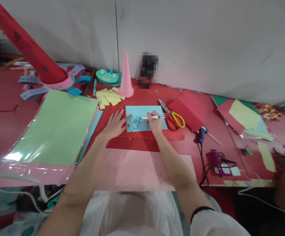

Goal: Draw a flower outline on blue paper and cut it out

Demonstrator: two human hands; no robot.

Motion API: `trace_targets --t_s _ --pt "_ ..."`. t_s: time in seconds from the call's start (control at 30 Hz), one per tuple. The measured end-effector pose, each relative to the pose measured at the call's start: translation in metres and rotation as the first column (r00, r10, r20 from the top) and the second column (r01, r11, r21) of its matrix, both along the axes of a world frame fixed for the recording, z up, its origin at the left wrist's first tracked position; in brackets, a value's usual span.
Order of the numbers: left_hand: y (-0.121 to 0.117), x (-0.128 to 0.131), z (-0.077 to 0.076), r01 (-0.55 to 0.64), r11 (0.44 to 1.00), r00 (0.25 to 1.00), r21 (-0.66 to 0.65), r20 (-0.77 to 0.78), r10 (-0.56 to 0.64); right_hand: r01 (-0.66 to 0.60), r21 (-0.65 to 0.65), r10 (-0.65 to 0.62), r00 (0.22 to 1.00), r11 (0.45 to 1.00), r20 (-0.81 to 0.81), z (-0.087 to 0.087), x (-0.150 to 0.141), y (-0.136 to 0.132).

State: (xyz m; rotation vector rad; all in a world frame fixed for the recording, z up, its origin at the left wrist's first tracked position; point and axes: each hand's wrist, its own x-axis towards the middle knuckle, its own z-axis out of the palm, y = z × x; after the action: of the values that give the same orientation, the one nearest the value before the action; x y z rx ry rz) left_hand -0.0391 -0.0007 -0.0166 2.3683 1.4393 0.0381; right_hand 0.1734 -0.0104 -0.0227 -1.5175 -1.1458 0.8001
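Observation:
A light blue sheet of paper [146,126] lies on red paper in front of me, with dark curved, petal-like outlines drawn on its left half. My right hand [154,123] grips a white marker pen [150,117], its tip on the sheet near the top of the outlines. Fingers spread, my left hand [116,124] rests flat on the red paper, its fingertips at the sheet's left edge. Just right of the sheet lie scissors [173,114] with yellow and red handles, close to my right hand.
A pink paper cone [126,78] stands behind yellow paper strips [108,97]. Green paper in plastic [56,131] lies left. To the right are a red sheet [189,109], a glue gun [201,134] with a cord and a purple power strip [218,162]. A red tube [31,46] leans at upper left.

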Motion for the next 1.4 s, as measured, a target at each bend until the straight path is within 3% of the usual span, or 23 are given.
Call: trace_targets --t_s 0.33,0.57,0.9,1.13,1.4 --pt "0.0002 -0.0011 -0.0012 0.003 1.000 1.000 0.008 -0.001 -0.003 0.043 0.013 -0.043 0.999 0.999 0.025 -0.0013 -0.0009 -0.0006" --pt "0.0000 -0.0011 -0.0026 0.003 1.000 1.000 0.012 0.002 -0.003 0.141 0.044 -0.144 0.988 0.989 0.053 -0.0006 -0.0015 -0.0023" --pt "0.0006 -0.0014 -0.0022 0.006 1.000 1.000 0.017 0.003 -0.006 0.147 0.034 -0.149 0.986 0.989 0.074 -0.0041 -0.0030 -0.0042" --pt "0.0000 -0.0007 -0.0012 0.000 1.000 1.000 0.007 -0.004 0.000 0.202 0.103 -0.213 0.971 0.974 0.106 -0.0056 -0.0032 -0.0040" --pt "0.0001 -0.0012 -0.0026 0.003 1.000 1.000 0.014 0.007 -0.003 0.099 0.069 -0.100 0.995 0.993 0.011 -0.0018 0.0063 0.0004"
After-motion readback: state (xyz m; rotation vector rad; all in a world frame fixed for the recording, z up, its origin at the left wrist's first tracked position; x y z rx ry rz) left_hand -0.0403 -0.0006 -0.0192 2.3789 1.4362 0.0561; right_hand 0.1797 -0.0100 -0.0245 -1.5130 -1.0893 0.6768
